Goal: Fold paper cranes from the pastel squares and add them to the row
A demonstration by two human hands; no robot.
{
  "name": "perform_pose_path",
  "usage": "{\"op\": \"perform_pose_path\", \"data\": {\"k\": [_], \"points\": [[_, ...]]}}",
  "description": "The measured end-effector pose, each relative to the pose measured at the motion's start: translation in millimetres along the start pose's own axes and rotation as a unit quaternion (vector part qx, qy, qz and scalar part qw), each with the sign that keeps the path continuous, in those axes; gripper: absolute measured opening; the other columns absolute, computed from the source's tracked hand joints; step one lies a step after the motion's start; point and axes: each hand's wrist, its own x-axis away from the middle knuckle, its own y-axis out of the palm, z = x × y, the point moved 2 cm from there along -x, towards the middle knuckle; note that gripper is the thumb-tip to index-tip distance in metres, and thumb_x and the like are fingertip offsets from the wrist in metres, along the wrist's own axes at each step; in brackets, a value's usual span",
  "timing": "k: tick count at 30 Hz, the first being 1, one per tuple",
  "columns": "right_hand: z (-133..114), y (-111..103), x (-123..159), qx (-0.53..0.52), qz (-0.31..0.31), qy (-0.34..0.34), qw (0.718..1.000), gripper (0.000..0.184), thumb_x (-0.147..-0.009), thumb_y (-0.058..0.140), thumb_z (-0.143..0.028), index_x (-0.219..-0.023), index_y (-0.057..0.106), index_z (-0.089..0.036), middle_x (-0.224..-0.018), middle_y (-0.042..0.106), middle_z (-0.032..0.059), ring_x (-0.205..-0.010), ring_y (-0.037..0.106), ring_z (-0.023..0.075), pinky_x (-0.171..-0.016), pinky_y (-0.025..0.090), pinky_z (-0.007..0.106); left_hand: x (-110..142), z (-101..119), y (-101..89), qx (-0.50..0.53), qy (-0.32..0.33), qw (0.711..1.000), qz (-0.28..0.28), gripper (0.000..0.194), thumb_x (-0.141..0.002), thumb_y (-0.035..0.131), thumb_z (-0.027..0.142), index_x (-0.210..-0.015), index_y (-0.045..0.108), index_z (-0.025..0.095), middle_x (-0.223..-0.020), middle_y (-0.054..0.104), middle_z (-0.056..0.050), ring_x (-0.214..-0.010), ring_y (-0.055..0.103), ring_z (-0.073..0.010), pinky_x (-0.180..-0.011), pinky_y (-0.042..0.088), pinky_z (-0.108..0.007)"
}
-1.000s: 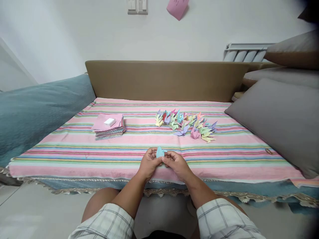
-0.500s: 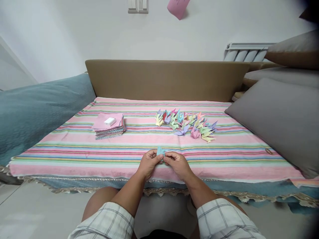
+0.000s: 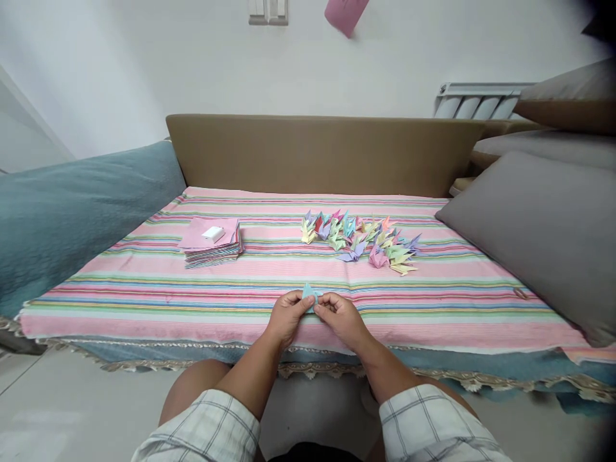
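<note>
- You get bright, soft, fairly even light; its source is out of view.
- You see pale glare on the floor point(image 3: 43, 423) and a faint shadow by the pink note point(image 3: 345, 15).
- Your right-hand corners darken and blur.
- You find the blue paper's point(image 3: 308, 294) creases too small to read.

Light switches point(image 3: 268, 11) and pink note point(image 3: 346, 14) on white wall point(image 3: 308, 70); grey cushion point(image 3: 539, 237) at right

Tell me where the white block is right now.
In the head view, the white block lies on the left, on top of the paper stack, left of the paper cranes.
</note>
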Motion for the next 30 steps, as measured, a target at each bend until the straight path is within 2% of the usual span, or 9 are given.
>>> {"op": "perform_pose_path", "data": {"k": [7, 13, 17, 20, 23, 27, 30], "points": [[0, 0, 0, 0.027, -0.013, -0.008, 1.000, 0.025, -0.068, 0.066, -0.044, -0.072, 0.062, -0.019, -0.060, 0.056, -0.0030, -0.056, 0.048, 0.0111, -0.056, 0.038, 0.024, 0, 1, 0.3, -0.007, 0.014, 1.000, 0.007, 0.021, -0.061, 0.079, 0.031, -0.065, 0.067, 0.014, -0.072, 0.065, -0.001, -0.071, 0.057, -0.0139, -0.074, 0.044, -0.027], [3, 1, 1, 0.071, -0.016, -0.020, 0.997, 0.022, -0.070, 0.064, -0.041, -0.070, 0.062, -0.019, -0.062, 0.057, -0.0032, -0.055, 0.047, 0.0100, -0.055, 0.037, 0.024, 1, 4, 2.2, 0.006, -0.012, 1.000, 0.010, 0.026, -0.057, 0.081, 0.033, -0.065, 0.066, 0.013, -0.062, 0.061, 0.001, -0.061, 0.052, -0.0105, -0.065, 0.041, -0.023], [0, 3, 2, 0.078, -0.019, -0.022, 0.997, 0.021, -0.069, 0.064, -0.041, -0.069, 0.062, -0.020, -0.062, 0.059, -0.0030, -0.056, 0.048, 0.0105, -0.056, 0.038, 0.023, 2, 5, 2.0, 0.006, -0.009, 1.000, 0.024, 0.028, -0.057, 0.081, 0.034, -0.061, 0.063, 0.013, -0.057, 0.054, 0.003, -0.054, 0.046, -0.0072, -0.056, 0.037, -0.020], [-1, 4, 3, 0.074, -0.020, -0.022, 0.997, 0.022, -0.068, 0.065, -0.041, -0.068, 0.063, -0.020, -0.062, 0.060, -0.0027, -0.057, 0.048, 0.0107, -0.056, 0.038, 0.024, 2, 5, 2.2, 0.011, -0.006, 0.999, 0.032, 0.029, -0.055, 0.081, 0.033, -0.059, 0.062, 0.013, -0.057, 0.054, 0.003, -0.055, 0.046, -0.0070, -0.056, 0.038, -0.020], [2, 2, 1, 0.042, -0.008, -0.017, 0.999, 0.025, -0.068, 0.066, -0.044, -0.069, 0.061, -0.019, -0.059, 0.056, -0.0033, -0.054, 0.046, 0.0100, -0.054, 0.037, 0.023, 2, 6, 3.1, 0.020, -0.008, 0.999, 0.032, 0.029, -0.055, 0.082, 0.032, -0.068, 0.065, 0.013, -0.065, 0.061, 0.001, -0.062, 0.053, -0.0093, -0.062, 0.043, -0.021], [7, -4, -3, -0.029, 0.035, 0.004, 0.999, 0.032, -0.068, 0.067, -0.049, -0.073, 0.059, -0.018, -0.053, 0.049, -0.0050, -0.050, 0.042, 0.0088, -0.049, 0.034, 0.023, 2, 7, 4.8, 0.019, -0.023, 1.000, -0.002, 0.043, -0.054, 0.084, 0.028, -0.090, 0.064, 0.015, -0.074, 0.064, 0.000, -0.066, 0.058, -0.0102, -0.064, 0.048, -0.023], [9, -6, -5, -0.054, 0.054, 0.016, 0.997, 0.036, -0.065, 0.069, -0.050, -0.073, 0.058, -0.017, -0.054, 0.050, -0.0047, -0.050, 0.043, 0.0085, -0.050, 0.036, 0.023, 2, 8, 5.0, 0.005, -0.027, 1.000, -0.014, 0.041, -0.056, 0.083, 0.028, -0.087, 0.061, 0.014, -0.066, 0.060, 0.003, -0.057, 0.056, -0.0073, -0.058, 0.049, -0.021]]}}
